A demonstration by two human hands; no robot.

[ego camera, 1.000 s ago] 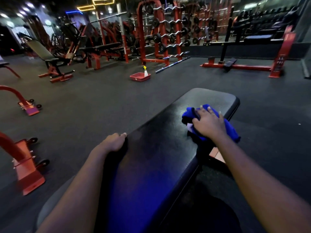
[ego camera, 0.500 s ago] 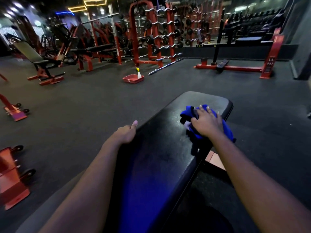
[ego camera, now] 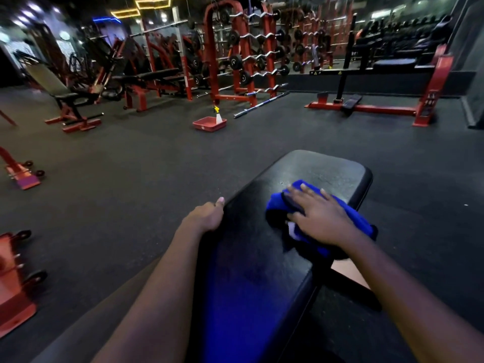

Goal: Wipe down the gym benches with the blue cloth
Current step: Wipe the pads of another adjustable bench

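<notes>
A long black padded bench runs from the bottom centre up to the right. A crumpled blue cloth lies on its far right part. My right hand presses flat on the cloth with spread, straight fingers. My left hand grips the bench's left edge, thumb up on the pad and the other fingers curled under the side, hidden.
A red tray with a spray bottle stands on the dark rubber floor ahead. Red bench feet with wheels are at the left. An incline bench, barbell racks and a red frame line the back.
My right hand has slid the cloth leftward, toward the middle of the pad, and its fingers have flattened and spread. My left hand stays on the bench's left edge.
</notes>
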